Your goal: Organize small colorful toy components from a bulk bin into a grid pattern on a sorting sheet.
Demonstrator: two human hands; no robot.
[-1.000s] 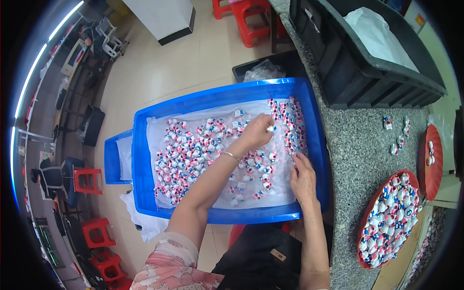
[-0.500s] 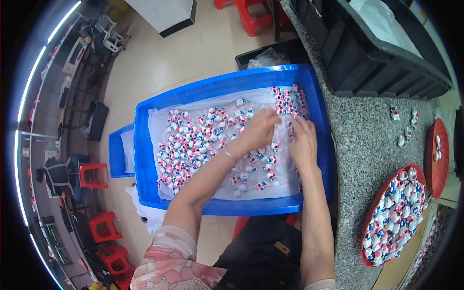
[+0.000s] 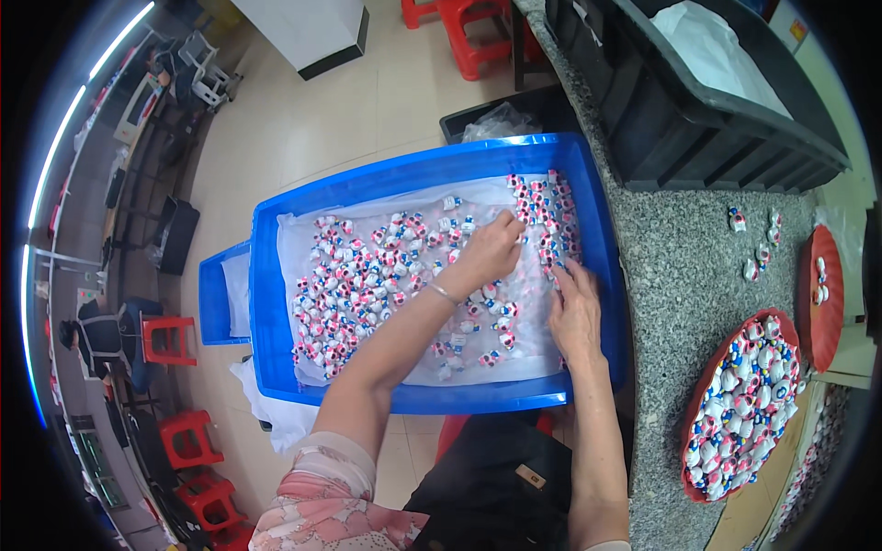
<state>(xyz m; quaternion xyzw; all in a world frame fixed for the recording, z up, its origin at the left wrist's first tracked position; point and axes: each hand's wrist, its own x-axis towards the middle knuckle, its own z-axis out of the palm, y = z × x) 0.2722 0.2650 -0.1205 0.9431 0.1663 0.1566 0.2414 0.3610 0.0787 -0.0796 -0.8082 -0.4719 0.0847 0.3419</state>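
A big blue plastic bin [image 3: 395, 184] lined with clear plastic holds many small white, red and blue figurines [image 3: 358, 285]. My left hand [image 3: 491, 246] reaches into the far right part of the bin, its fingers down among the figurines near a neat cluster [image 3: 544, 213]. My right hand [image 3: 574, 308] rests flat on the lining at the bin's right side, fingers spread, touching figurines by the wall. Whether either hand grips a figurine is hidden.
A grey speckled counter [image 3: 689, 266] runs on the right with a red tray [image 3: 746, 404] full of figurines, a second red tray [image 3: 820, 294] and a few loose figurines [image 3: 755, 248]. A black crate [image 3: 707, 101] stands behind. Red stools [image 3: 188, 441] stand on the floor at left.
My right hand has moved from the bin's near right corner up toward the cluster of figurines. My left hand stays at the far right of the bin.
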